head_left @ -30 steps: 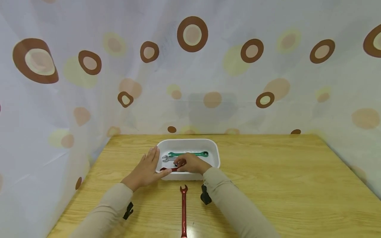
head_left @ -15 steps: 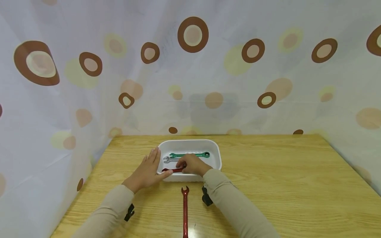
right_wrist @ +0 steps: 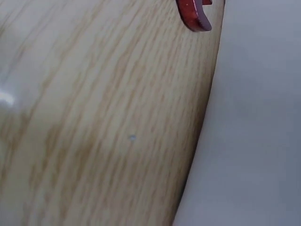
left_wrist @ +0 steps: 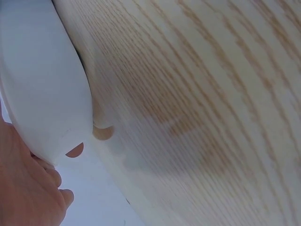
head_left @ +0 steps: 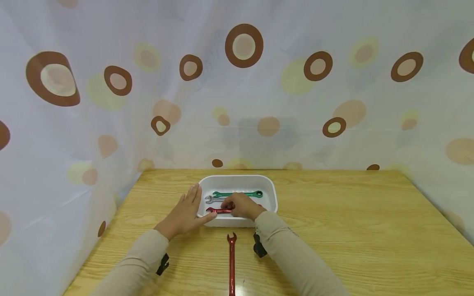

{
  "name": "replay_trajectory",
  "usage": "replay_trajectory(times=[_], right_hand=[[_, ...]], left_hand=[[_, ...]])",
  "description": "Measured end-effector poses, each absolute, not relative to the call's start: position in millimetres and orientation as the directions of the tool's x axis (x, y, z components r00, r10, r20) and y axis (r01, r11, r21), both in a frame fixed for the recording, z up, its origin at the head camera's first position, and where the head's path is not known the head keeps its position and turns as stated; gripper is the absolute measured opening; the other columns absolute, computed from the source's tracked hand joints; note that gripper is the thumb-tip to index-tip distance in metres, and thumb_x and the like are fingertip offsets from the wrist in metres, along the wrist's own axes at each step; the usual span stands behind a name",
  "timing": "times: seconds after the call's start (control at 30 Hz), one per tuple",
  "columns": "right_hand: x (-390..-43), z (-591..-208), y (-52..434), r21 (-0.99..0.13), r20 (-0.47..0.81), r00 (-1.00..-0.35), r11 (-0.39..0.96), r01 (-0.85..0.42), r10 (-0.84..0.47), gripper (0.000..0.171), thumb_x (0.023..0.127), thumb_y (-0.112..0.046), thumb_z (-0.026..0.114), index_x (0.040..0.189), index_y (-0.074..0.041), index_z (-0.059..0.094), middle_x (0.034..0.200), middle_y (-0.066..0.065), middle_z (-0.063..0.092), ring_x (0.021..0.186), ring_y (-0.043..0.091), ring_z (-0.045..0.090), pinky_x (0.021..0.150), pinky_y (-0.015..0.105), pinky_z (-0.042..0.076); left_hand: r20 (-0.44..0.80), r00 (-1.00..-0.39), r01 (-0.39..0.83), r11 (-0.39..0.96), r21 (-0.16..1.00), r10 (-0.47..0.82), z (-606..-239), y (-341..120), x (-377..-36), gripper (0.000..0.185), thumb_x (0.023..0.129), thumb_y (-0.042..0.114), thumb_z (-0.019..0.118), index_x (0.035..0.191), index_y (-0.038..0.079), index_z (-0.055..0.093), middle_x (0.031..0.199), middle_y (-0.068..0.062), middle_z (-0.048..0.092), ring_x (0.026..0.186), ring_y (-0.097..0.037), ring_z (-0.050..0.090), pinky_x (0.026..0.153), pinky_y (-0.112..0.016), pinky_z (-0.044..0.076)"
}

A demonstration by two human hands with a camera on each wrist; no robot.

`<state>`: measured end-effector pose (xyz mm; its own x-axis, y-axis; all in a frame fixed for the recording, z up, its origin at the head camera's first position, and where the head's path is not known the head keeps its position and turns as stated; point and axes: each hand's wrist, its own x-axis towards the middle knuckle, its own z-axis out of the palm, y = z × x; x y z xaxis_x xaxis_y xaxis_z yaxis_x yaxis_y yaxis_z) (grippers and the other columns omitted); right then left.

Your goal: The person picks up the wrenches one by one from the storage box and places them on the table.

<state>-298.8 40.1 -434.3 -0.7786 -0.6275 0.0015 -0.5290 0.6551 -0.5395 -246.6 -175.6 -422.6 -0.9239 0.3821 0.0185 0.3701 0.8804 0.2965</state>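
Dotted sheeting point(head_left: 296, 142) is hung behind the wood-grain worktop point(head_left: 352, 222). By the left grip point(head_left: 182, 217), its straight fingers laid at the rim, the white tray point(head_left: 233, 222) is best braced; the red open-end wrench point(head_left: 220, 211) inside should be handled level, its jaw projecting leftward from the right grip point(head_left: 243, 205), apparently pinched by curled fingers.

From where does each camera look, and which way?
Head: worn on head, facing forward and down at white tray; left hand, right hand, sleeves show.
Left wrist: worn there, facing white tray's outside and table; part of left hand shows.
Right wrist: worn there, facing table and red wrench tip; no hand shows.
Head and left wrist share white tray, left hand.
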Motion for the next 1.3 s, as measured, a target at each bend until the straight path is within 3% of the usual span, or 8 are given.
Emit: replay_trajectory(times=[0.23,0.87,1.07,1.3], right_hand=[[-300.6,-435.7,40.0,-0.517,0.009,-0.789,0.672,-0.530,-0.615,0.029,0.077,0.013,0.063,0.096,-0.006,0.073,0.084,0.004,0.065,0.078,0.014,0.053,0.075,0.034,0.047],[-293.8,-432.4,43.9,-0.541,-0.037,-0.851,0.727,-0.424,-0.524,0.035,0.071,0.016,0.061,0.096,-0.006,0.073,0.087,0.007,0.066,0.081,0.018,0.057,0.075,0.035,0.049],[-293.2,-426.1,44.5,-0.564,0.000,-0.864,0.713,-0.417,-0.504,0.035,0.072,0.016,0.059,0.095,-0.006,0.073,0.084,0.006,0.065,0.076,0.017,0.054,0.070,0.032,0.047],[-291.7,-415.4,43.2,-0.577,0.148,-0.878,0.681,-0.451,-0.456,0.033,0.078,0.013,0.059,0.101,-0.008,0.071,0.087,0.008,0.066,0.074,0.018,0.056,0.066,0.032,0.047]], left_hand=[[0.024,-0.926,0.366,0.884,0.292,0.376,-420.7,-174.1,-245.0,0.102,0.090,0.067,0.045,0.150,-0.006,0.007,0.159,-0.021,0.003,0.146,-0.036,0.004,0.116,-0.054,0.011],[0.010,-0.928,0.360,0.890,0.281,0.372,-424.4,-172.1,-244.7,0.103,0.089,0.070,0.043,0.151,-0.005,0.009,0.159,-0.019,0.001,0.147,-0.034,0.004,0.116,-0.052,0.010],[0.018,-0.927,0.365,0.889,0.275,0.375,-421.7,-172.3,-245.1,0.101,0.090,0.068,0.044,0.150,-0.006,0.009,0.159,-0.020,0.003,0.146,-0.036,0.005,0.116,-0.053,0.011],[0.008,-0.929,0.360,0.897,0.256,0.371,-418.7,-172.7,-245.3,0.103,0.089,0.070,0.043,0.151,-0.006,0.010,0.159,-0.020,0.004,0.147,-0.035,0.005,0.116,-0.053,0.011]])
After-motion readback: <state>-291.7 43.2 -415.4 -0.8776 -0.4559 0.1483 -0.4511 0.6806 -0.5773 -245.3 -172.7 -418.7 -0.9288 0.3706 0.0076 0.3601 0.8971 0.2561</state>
